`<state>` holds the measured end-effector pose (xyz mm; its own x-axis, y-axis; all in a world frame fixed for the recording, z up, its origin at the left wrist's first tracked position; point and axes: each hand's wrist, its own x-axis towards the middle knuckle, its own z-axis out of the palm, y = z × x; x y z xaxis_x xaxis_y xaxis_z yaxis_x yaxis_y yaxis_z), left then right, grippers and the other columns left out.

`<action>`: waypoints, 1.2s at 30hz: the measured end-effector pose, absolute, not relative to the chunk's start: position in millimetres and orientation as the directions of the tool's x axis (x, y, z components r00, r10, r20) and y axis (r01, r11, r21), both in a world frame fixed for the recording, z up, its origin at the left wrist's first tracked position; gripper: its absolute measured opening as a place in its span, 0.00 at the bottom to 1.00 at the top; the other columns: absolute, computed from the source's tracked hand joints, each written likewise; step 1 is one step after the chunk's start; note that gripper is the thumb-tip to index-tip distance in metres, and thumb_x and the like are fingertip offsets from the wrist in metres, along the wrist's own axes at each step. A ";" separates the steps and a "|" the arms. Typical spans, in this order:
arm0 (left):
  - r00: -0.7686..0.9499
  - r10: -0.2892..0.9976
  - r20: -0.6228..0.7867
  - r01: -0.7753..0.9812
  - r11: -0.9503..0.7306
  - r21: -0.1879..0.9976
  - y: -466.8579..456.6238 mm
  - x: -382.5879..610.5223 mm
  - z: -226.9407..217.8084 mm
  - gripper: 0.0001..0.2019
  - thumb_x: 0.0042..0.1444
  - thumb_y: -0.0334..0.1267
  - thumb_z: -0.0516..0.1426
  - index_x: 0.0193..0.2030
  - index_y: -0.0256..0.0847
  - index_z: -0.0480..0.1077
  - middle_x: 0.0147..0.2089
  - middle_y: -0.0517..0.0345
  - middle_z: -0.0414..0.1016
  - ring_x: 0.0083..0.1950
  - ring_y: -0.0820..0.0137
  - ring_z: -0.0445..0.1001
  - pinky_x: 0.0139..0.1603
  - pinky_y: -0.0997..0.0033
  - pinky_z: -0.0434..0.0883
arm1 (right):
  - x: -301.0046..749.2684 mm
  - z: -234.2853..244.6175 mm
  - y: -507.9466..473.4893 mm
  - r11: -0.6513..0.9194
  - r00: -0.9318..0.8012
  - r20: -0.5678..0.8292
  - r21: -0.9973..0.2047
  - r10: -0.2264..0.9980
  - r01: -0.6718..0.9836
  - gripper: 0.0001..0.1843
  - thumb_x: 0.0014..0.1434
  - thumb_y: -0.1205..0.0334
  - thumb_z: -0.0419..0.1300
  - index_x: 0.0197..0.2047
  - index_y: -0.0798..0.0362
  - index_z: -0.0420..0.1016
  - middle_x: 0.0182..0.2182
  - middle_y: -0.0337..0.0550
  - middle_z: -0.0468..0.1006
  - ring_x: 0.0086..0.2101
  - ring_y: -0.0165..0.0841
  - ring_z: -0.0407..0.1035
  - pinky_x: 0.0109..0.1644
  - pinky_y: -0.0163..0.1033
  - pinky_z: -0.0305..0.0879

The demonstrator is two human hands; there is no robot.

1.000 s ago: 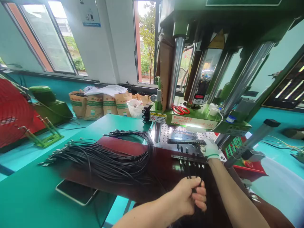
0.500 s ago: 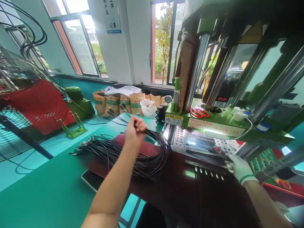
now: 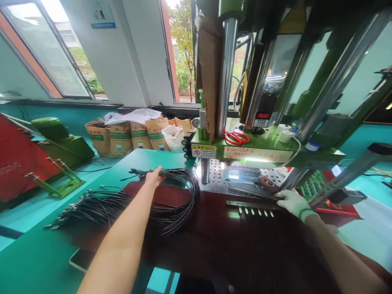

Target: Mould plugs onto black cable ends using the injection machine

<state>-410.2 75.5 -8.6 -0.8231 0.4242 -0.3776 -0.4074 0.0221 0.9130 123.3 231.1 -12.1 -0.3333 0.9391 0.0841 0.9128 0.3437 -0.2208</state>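
My left hand [image 3: 153, 178], bare, is closed round the end of a bundle of black cables [image 3: 192, 185] low over the table; its fingers are partly hidden. The bundle curves right and back in a wide loop. Left of my forearm lies another heap of black cables [image 3: 92, 208] with metal end fittings. My right hand [image 3: 293, 203], in a white glove, grips the right end of a dark metal bar [image 3: 251, 193] at the press's front edge. Just in front of it, a metal strip [image 3: 234, 203] carries several small shiny fittings [image 3: 253, 212] in a row.
The green press [image 3: 321, 154] stands ahead with upright steel columns and a perforated plate [image 3: 211, 173]. Red-handled scissors [image 3: 237, 138] lie on its ledge. A phone [image 3: 81, 259] rests at the table's left. Paper sacks [image 3: 121, 139] line the wall; a red tray [image 3: 343, 210] is at right.
My left hand has lowered the cable ends from the air down to the table. My right hand stays at the bar's end. The view has turned right.
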 end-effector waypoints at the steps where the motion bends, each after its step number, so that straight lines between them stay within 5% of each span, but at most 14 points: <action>1: -0.794 0.445 -0.413 -0.429 0.070 0.901 74.4 -413.2 -8.3 0.13 0.47 0.40 0.60 0.31 0.36 0.60 0.23 0.62 0.64 0.21 0.75 0.67 0.25 0.72 0.69 | 121.6 -9.4 227.7 0.363 -0.361 0.044 -0.156 0.932 0.919 0.15 0.42 0.63 0.59 0.36 0.51 0.79 0.34 0.44 0.76 0.38 0.38 0.68 0.44 0.39 0.64; 7: -0.634 0.542 -0.552 -0.350 0.436 0.829 58.5 -417.5 15.2 0.23 0.46 0.54 0.56 0.37 0.33 0.62 0.26 0.54 0.70 0.17 0.76 0.63 0.18 0.71 0.65 | 114.5 11.6 202.1 0.423 -0.421 0.058 -0.036 0.905 0.905 0.16 0.52 0.64 0.50 0.40 0.53 0.76 0.40 0.47 0.75 0.46 0.42 0.62 0.49 0.45 0.57; 11: -0.464 0.824 -0.325 -0.031 0.351 0.936 41.1 -363.6 42.3 0.19 0.45 0.50 0.58 0.35 0.36 0.65 0.21 0.66 0.65 0.12 0.86 0.48 0.15 0.82 0.56 | 110.8 15.2 177.2 0.643 -0.643 -0.053 -0.006 0.764 0.766 0.18 0.53 0.68 0.49 0.45 0.53 0.73 0.42 0.47 0.73 0.44 0.38 0.65 0.50 0.41 0.56; 14: -0.133 0.963 -0.233 0.157 0.253 0.955 21.5 -288.4 57.6 0.18 0.47 0.50 0.56 0.38 0.37 0.66 0.22 0.66 0.66 0.14 0.84 0.53 0.15 0.82 0.53 | 104.8 12.1 165.6 0.674 -0.663 -0.129 0.084 0.737 0.734 0.23 0.51 0.70 0.49 0.51 0.55 0.68 0.44 0.51 0.71 0.45 0.42 0.64 0.49 0.45 0.57; 18: 0.305 0.886 -0.349 0.306 0.256 0.917 -0.7 -191.4 52.4 0.19 0.48 0.46 0.57 0.44 0.38 0.67 0.31 0.58 0.70 0.30 0.74 0.67 0.25 0.77 0.63 | 95.4 18.4 164.6 0.653 -0.631 -0.186 0.096 0.753 0.751 0.26 0.47 0.70 0.52 0.50 0.50 0.68 0.43 0.49 0.72 0.44 0.42 0.66 0.46 0.45 0.59; 23: 0.284 0.887 -0.365 0.163 0.331 0.930 -3.2 -132.7 17.9 0.27 0.46 0.42 0.59 0.52 0.35 0.61 0.41 0.50 0.69 0.38 0.70 0.68 0.34 0.71 0.67 | 88.2 42.2 172.5 0.615 -0.583 -0.262 0.054 0.769 0.787 0.21 0.43 0.67 0.55 0.43 0.49 0.75 0.41 0.47 0.75 0.41 0.43 0.68 0.41 0.41 0.61; 30: 0.250 0.868 -0.430 -0.444 0.497 0.746 9.4 -104.3 2.6 0.22 0.44 0.35 0.62 0.46 0.33 0.62 0.43 0.43 0.72 0.41 0.67 0.73 0.46 0.67 0.66 | 88.7 55.6 195.7 0.489 -0.492 -0.147 -0.061 0.858 0.870 0.20 0.42 0.69 0.54 0.39 0.50 0.77 0.38 0.45 0.77 0.41 0.41 0.69 0.42 0.39 0.61; 36: 0.485 0.793 -0.369 -0.477 0.593 0.648 51.4 -83.8 1.3 0.20 0.41 0.31 0.63 0.43 0.34 0.67 0.45 0.43 0.74 0.43 0.66 0.74 0.47 0.67 0.65 | 72.4 68.4 233.0 0.392 -0.413 -0.048 -0.233 0.909 0.890 0.16 0.48 0.69 0.56 0.41 0.52 0.75 0.39 0.42 0.77 0.40 0.35 0.69 0.42 0.34 0.62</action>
